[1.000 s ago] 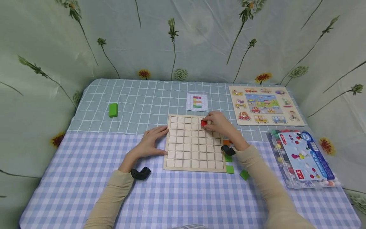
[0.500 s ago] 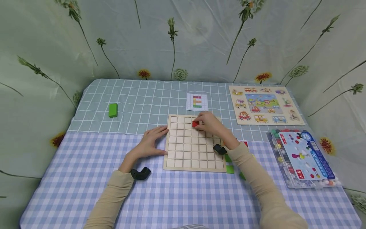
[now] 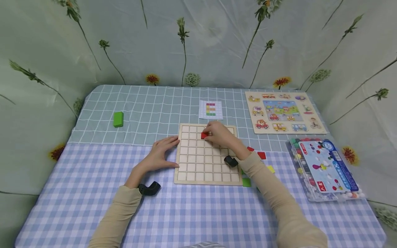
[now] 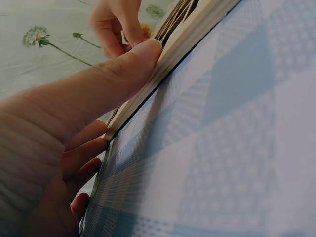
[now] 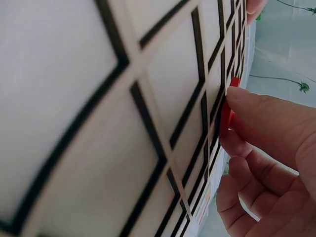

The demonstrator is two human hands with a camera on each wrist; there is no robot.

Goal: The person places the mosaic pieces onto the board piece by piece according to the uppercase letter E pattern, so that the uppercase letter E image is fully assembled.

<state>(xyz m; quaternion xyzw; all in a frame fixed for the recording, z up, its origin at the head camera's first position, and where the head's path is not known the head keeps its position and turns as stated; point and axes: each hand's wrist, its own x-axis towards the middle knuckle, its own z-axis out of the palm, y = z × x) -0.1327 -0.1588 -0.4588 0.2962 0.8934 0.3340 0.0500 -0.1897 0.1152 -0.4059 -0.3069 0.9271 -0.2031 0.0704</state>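
My right hand [image 3: 218, 133] pinches a small red square tile [image 3: 203, 135] over the upper middle of the wooden grid board [image 3: 196, 167]. In the right wrist view the thumb and a finger grip this red tile [image 5: 226, 116] on edge, right at the board's surface. The left hand [image 3: 159, 155] lies spread along the board's left side, its thumb and fingertips at the rim. Seen from the left wrist, the extended thumb [image 4: 108, 81] touches the edge of the board [image 4: 170, 61]. The board's squares that show hold no other tiles.
Right of the board lie loose tiles: red [image 3: 261, 155], yellow [image 3: 271, 169] and green [image 3: 246, 182], partly hidden by the right arm. Behind it is a colour pattern card [image 3: 218, 110]. Farther off are a green block [image 3: 118, 119], a picture puzzle [image 3: 258, 103] and a clear plastic case [image 3: 324, 170].
The right hand has carried the red tile leftward over the board, uncovering red and yellow tiles beside it. My left hand has stayed at the board's edge. The head view has shifted slightly.
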